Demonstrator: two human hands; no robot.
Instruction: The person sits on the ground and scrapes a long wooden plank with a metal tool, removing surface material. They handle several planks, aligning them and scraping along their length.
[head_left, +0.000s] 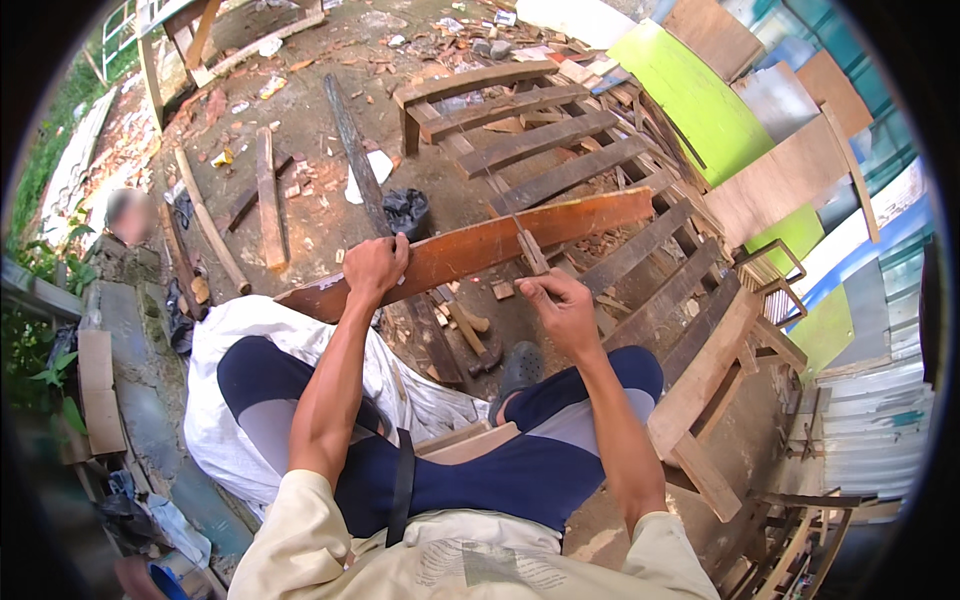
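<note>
A long reddish-brown wooden plank [470,245] lies slanted across in front of me, its right end farther away. My left hand [375,270] is closed over the plank's upper edge near its left end. In my right hand [563,310] is a narrow, flat brownish tool [531,247], held upright against the plank's face; its exact kind is unclear. The fingers wrap round its lower end. Beneath the plank, a hammer [484,357] rests on the ground close to my shoe [518,372].
A slatted wooden frame [560,165] lies at the right, with a low wooden bench [705,385] nearer. A dark beam [355,150], a black plastic bag [406,212] and loose boards [268,200] lie ahead. White cloth [240,400] covers my left side. A person [130,225] is at the far left.
</note>
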